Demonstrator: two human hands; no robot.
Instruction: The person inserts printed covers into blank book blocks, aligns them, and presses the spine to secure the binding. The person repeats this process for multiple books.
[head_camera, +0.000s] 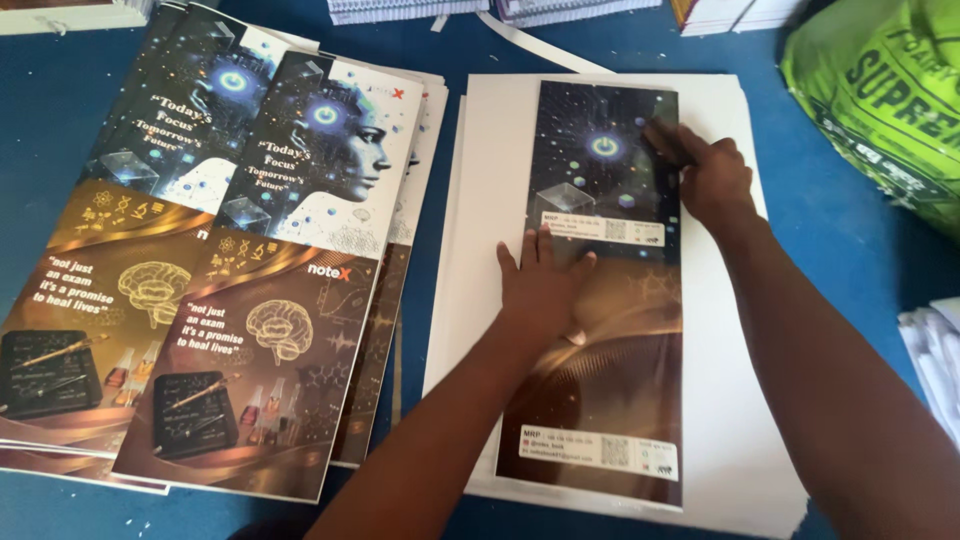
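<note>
A tall glossy printed cover sheet (610, 330), dark blue at the top and brown-gold below, lies on a stack of plain white sheets (735, 400). My left hand (541, 290) lies flat on the middle of the cover, fingers spread. My right hand (706, 172) presses its upper right edge with the fingers down. Neither hand grips anything.
Fanned stacks of similar printed covers (250, 280) lie on the left of the blue table (850, 230). A green printed bag (885, 100) sits at the top right. White paper bundles (935, 350) are at the right edge, and more stacks (500, 10) along the far edge.
</note>
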